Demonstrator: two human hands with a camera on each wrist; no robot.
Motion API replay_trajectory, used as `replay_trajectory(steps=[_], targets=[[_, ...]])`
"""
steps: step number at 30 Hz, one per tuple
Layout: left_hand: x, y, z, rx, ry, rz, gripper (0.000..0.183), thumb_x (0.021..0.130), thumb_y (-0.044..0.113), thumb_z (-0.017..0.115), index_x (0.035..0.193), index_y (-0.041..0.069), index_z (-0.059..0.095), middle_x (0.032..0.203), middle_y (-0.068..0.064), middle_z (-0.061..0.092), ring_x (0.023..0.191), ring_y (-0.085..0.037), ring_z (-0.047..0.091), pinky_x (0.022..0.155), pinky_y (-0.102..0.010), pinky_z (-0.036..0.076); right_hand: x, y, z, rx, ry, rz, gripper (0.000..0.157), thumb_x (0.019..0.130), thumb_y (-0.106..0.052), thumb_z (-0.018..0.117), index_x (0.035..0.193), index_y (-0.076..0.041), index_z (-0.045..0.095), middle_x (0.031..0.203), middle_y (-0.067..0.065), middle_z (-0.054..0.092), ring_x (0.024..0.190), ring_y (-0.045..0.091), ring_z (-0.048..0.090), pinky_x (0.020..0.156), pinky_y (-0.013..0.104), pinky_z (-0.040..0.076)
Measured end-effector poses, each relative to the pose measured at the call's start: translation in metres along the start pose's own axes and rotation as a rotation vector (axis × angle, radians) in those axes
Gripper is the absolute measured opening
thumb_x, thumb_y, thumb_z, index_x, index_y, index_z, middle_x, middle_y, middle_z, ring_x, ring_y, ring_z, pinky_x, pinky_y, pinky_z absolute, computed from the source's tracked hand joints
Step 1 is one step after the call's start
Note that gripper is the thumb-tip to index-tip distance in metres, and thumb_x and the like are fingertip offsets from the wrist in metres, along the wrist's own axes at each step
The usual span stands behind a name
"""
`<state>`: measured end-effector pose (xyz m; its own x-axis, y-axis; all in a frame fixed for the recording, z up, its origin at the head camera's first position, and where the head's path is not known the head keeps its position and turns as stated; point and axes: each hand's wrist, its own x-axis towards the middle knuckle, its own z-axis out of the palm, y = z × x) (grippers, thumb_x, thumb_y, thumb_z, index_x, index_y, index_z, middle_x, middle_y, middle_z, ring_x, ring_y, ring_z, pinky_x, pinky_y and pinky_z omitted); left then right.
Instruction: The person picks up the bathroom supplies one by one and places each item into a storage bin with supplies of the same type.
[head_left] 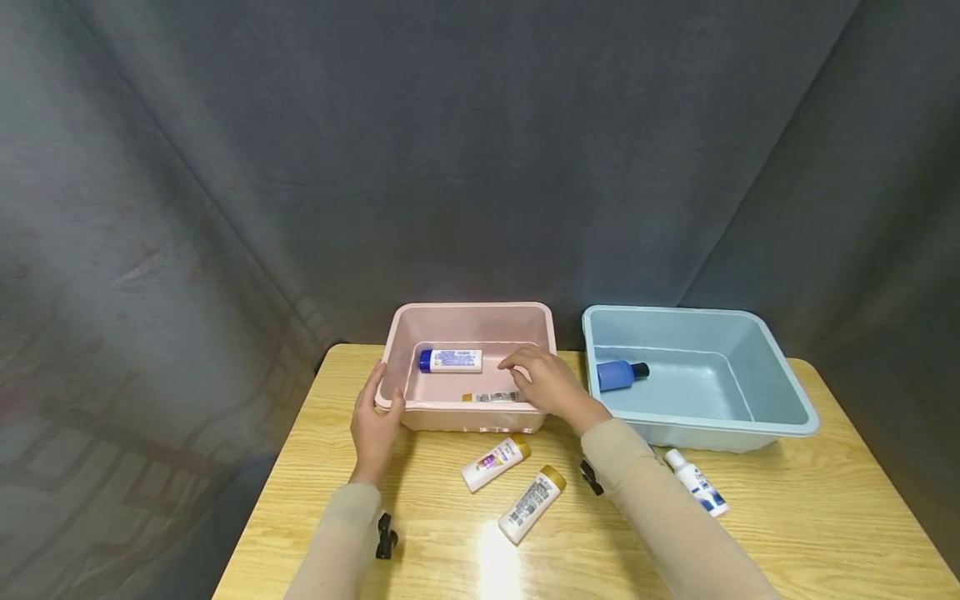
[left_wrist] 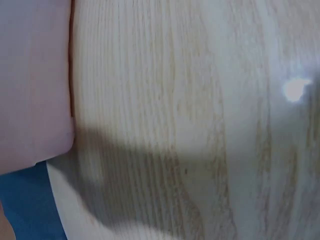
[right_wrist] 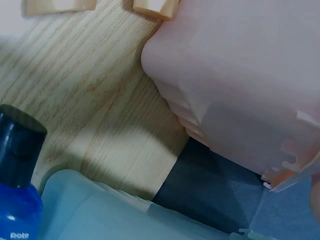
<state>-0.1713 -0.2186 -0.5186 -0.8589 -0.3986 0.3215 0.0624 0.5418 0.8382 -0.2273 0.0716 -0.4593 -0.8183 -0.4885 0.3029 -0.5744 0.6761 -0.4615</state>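
Observation:
My left hand [head_left: 372, 429] grips the front-left corner of a pink plastic bin [head_left: 468, 419], thumb and fingers on either side of that corner. My right hand [head_left: 546, 382] is over the bin's right part, its fingers bent and apart, with nothing visible between them. Just below those fingers a white bottle with a gold cap [head_left: 491, 397] lies inside, partly hidden by the front wall. Behind it a white bottle with a blue cap [head_left: 452, 361] lies on its side. Neither hand shows clearly in the wrist views.
A light-blue bin [head_left: 697, 425] stands on the right with a blue black-capped bottle [head_left: 617, 375] inside. Two gold-capped bottles, one smaller [head_left: 495, 462] and one larger [head_left: 531, 506], lie on the table. A white-and-blue bottle [head_left: 697, 483] and another blue bottle [right_wrist: 20, 205] are near the right sleeve.

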Motion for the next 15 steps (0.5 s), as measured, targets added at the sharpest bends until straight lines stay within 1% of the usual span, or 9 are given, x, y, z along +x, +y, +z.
replay_trajectory(steps=[3,5,10,11,12,15], targets=[[0.0,0.001,-0.002,0.002,0.005,-0.001,0.052,0.091,0.015,0.064,0.142,0.018,0.055,0.148,0.002,0.05,0.137,-0.027,0.044,0.113,-0.046,0.032,-0.003,-0.001,-0.001,0.007,0.031,-0.033,0.02,0.092,-0.006,0.066,0.109,-0.013,0.074,0.115,0.004,0.069,0.113,0.023,0.062,0.096,0.042,0.05],[-0.001,0.0,-0.001,0.004,0.014,0.003,0.051,0.091,0.014,0.064,0.141,0.018,0.056,0.148,0.003,0.05,0.136,-0.027,0.044,0.113,-0.046,0.033,-0.008,-0.002,-0.002,0.015,0.045,-0.048,0.02,0.092,-0.007,0.066,0.11,-0.013,0.073,0.115,0.005,0.069,0.114,0.025,0.062,0.099,0.043,0.049],[-0.005,-0.004,0.006,0.004,0.044,0.043,0.05,0.089,0.012,0.065,0.139,0.017,0.058,0.146,0.003,0.052,0.134,-0.027,0.047,0.111,-0.046,0.035,-0.021,-0.006,-0.011,0.055,0.088,-0.065,0.018,0.093,-0.013,0.068,0.11,-0.012,0.073,0.117,0.009,0.069,0.118,0.03,0.06,0.108,0.048,0.04],[-0.005,-0.005,0.007,0.007,0.053,0.052,0.05,0.089,0.012,0.065,0.139,0.017,0.059,0.146,0.003,0.053,0.134,-0.027,0.048,0.111,-0.046,0.036,-0.023,-0.007,-0.013,0.062,0.098,-0.069,0.018,0.093,-0.014,0.069,0.11,-0.012,0.073,0.117,0.008,0.069,0.116,0.029,0.061,0.107,0.048,0.042],[-0.005,-0.005,0.008,0.008,0.056,0.058,0.05,0.089,0.012,0.065,0.139,0.017,0.059,0.146,0.003,0.053,0.134,-0.027,0.048,0.111,-0.046,0.036,-0.025,-0.009,-0.015,0.068,0.107,-0.072,0.018,0.093,-0.014,0.069,0.111,-0.013,0.073,0.117,0.008,0.069,0.116,0.029,0.061,0.108,0.049,0.04],[-0.003,-0.005,0.006,0.014,0.069,0.07,0.05,0.089,0.012,0.065,0.138,0.017,0.059,0.145,0.003,0.053,0.134,-0.027,0.048,0.11,-0.047,0.037,-0.031,-0.014,-0.019,0.081,0.132,-0.098,0.019,0.093,-0.016,0.07,0.112,-0.014,0.073,0.115,0.004,0.07,0.113,0.025,0.062,0.103,0.047,0.045]])
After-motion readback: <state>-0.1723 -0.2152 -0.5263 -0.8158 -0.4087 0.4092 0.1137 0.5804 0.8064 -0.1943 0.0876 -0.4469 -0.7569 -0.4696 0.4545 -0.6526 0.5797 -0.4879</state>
